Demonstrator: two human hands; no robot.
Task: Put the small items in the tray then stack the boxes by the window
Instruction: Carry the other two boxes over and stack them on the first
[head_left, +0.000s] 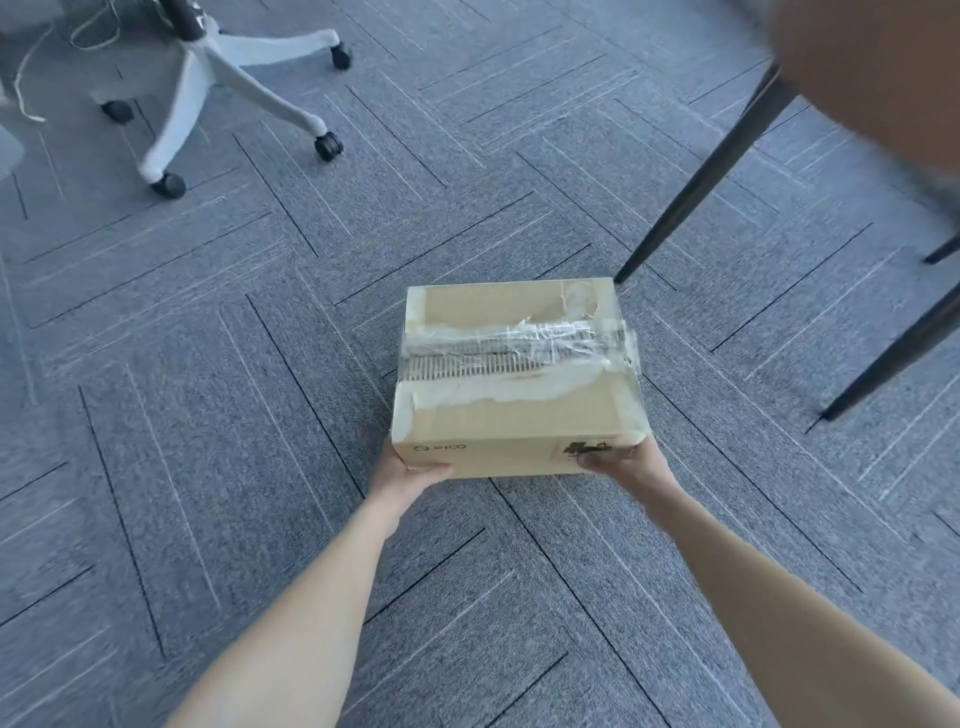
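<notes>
A brown cardboard box (514, 415), its top sealed with torn clear tape, is held out in front of me above the grey carpet. My left hand (408, 475) grips its near left bottom corner. My right hand (621, 465) grips the near right corner, with the thumb on the front face by a dark sticker. Both forearms reach in from the bottom of the view. No tray, small items or window are in sight.
A white office chair base (208, 88) on black castors stands at the upper left. Dark slanted table legs (701, 171) come down at the right, under a brown tabletop edge (878, 67). Grey patterned carpet (208, 415) covers the floor.
</notes>
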